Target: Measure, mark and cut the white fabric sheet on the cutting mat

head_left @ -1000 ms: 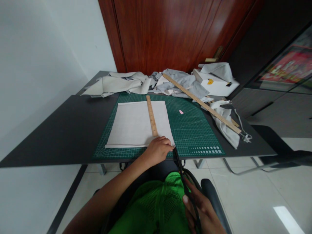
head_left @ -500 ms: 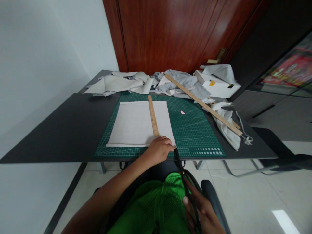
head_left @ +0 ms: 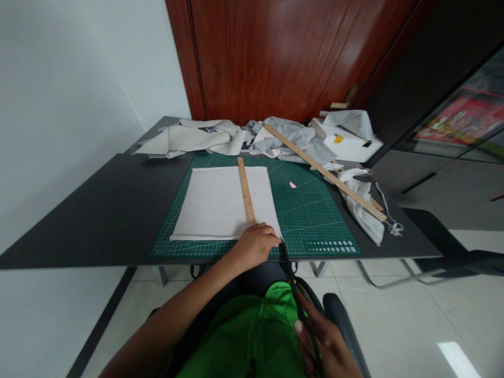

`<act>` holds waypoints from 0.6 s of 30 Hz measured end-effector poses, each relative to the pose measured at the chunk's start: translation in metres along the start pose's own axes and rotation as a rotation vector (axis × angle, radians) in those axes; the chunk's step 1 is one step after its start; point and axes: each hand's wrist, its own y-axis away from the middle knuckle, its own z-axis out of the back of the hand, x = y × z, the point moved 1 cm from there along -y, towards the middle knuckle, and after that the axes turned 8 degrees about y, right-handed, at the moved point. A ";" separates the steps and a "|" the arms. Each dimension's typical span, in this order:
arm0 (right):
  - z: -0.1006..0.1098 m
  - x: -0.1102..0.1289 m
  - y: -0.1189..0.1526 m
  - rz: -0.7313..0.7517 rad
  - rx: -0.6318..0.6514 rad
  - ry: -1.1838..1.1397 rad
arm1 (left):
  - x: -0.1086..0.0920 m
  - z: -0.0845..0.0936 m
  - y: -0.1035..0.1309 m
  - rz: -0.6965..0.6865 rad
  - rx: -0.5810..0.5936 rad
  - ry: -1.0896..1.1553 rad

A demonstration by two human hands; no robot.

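Observation:
A pale fabric panel (head_left: 216, 205) with folded top and bottom edges lies flat on the green cutting mat (head_left: 315, 215). My left hand (head_left: 258, 244) is closed at the panel's near right corner, its fingertips pinching the cloth there. Its knuckles are close to the near end of a short wooden ruler (head_left: 246, 191), which lies across the panel. Low in the view, my right hand (head_left: 326, 344) is wrapped around the handles of long black scissors (head_left: 286, 262). Their blade tips reach the same corner, right beside my left fingertips. How far the blades are apart cannot be made out.
Crumpled grey and off-white cloth (head_left: 205, 137) lies along the table's far edge. A long wooden ruler (head_left: 323, 170) slants over cloth and a drawstring bag (head_left: 360, 202). A white box (head_left: 346, 144) stands behind. A pink scrap (head_left: 292, 185) rests on the mat.
The whole view has shifted slightly. Both hands, the scissors and the fabric panel keep the same places relative to one another.

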 end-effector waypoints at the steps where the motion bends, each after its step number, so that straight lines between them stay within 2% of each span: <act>1: 0.000 -0.001 0.000 0.005 0.000 0.000 | 0.001 -0.001 0.000 0.000 -0.005 0.011; 7: 0.001 -0.002 0.000 -0.031 -0.020 -0.081 | 0.004 -0.005 0.001 0.011 -0.061 0.023; 12: 0.003 0.000 0.002 -0.091 -0.067 -0.229 | 0.003 -0.004 0.001 -0.015 -0.003 -0.015; 18: 0.000 0.004 -0.008 -0.087 -0.061 -0.233 | 0.002 -0.003 0.003 -0.048 0.022 -0.076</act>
